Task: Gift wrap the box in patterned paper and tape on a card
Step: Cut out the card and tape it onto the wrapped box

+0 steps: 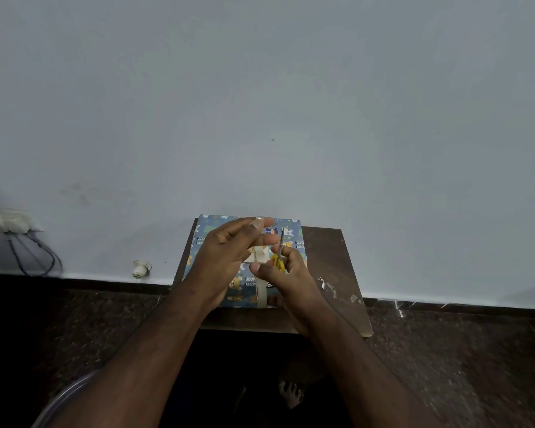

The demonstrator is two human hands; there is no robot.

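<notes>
right hand: grips yellow scissors, blades up | left hand: fingers nearly straight, pinching tape at tips, just left of blades | box: wrapped, under both hands, on table | tape bits: right of right hand

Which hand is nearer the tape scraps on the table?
Right. The right hand, holding scissors, is just left of the scraps; the left hand is farther left, over the box.

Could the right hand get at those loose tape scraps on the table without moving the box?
Probably yes: the tape scraps lie on bare table right of the wrapped box, nothing between. But the right hand grips the scissors.
</notes>
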